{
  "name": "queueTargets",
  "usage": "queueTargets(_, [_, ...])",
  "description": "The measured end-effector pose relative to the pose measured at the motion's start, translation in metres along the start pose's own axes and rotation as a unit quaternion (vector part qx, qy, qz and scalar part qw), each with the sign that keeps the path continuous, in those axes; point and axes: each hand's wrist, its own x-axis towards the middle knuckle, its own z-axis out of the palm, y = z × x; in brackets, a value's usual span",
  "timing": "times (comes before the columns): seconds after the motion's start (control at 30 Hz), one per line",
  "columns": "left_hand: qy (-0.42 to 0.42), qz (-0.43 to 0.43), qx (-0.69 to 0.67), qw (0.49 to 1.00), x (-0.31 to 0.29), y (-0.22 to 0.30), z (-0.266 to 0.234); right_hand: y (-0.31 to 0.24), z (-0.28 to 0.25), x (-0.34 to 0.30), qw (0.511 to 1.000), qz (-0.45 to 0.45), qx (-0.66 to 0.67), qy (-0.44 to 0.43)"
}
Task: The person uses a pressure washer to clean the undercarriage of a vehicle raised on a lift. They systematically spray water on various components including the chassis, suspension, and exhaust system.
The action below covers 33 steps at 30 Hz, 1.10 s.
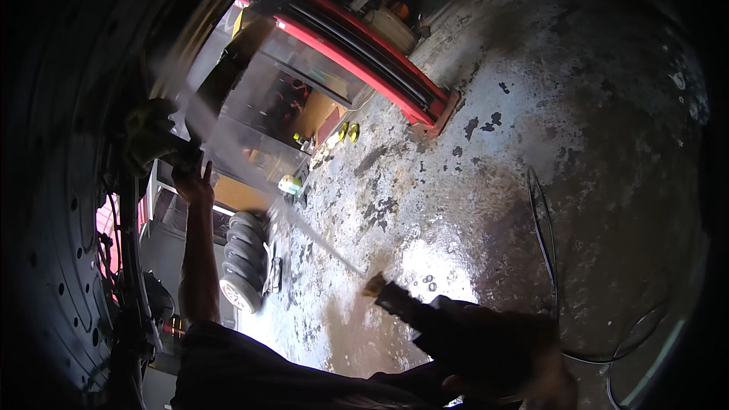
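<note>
Low on the right, my right hand [543, 380] is wrapped round a dark spray gun [463, 326]. Its brass-coloured nozzle tip [374, 285] points up and left. A white jet of spray [315, 237] runs from the tip toward the upper left, spreading into mist. My left arm is raised, and my left hand [196, 182] is at a dark part [181, 155] below the vehicle's underside, with some fingers showing and the rest in shadow. It seems closed on something dark that I cannot make out. Beside it is a dull yellow-green lump [148, 137], its kind unclear.
A dark panel with holes [64, 258] fills the left side. Farther off stands a red lift post [364, 53] bolted to the wet, patchy floor [486, 182]. Stacked tyres [244, 254] stand behind my left forearm. A black hose [548, 247] loops at the right.
</note>
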Motion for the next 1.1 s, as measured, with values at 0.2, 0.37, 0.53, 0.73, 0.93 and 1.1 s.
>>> queueTargets(0.2, [0.034,-0.031,-0.055,0.997,-0.004,-0.005,0.008,-0.017,0.014,0.022,0.999,-0.006,-0.005,-0.045])
queueTargets(0.37, [0.034,-0.016,-0.049,0.998,0.007,0.001,-0.022,-0.022,0.041,0.038,0.995,-0.049,-0.006,-0.091])
queueTargets(0.53, [0.012,-0.052,-0.014,0.998,0.018,-0.008,-0.008,-0.026,0.079,0.060,0.988,-0.114,-0.016,-0.100])
queueTargets(0.73, [-0.085,-0.093,-0.084,0.988,0.001,-0.030,0.003,-0.038,0.124,0.097,0.981,-0.176,-0.033,-0.075])
queueTargets(0.93, [-0.137,-0.087,-0.024,0.986,0.033,-0.021,-0.064,-0.048,0.156,0.126,0.972,-0.233,-0.024,-0.025])
queueTargets(1.1, [-0.089,-0.152,0.024,0.984,-0.003,0.007,-0.063,-0.074,0.166,0.154,0.977,-0.210,-0.040,-0.012])
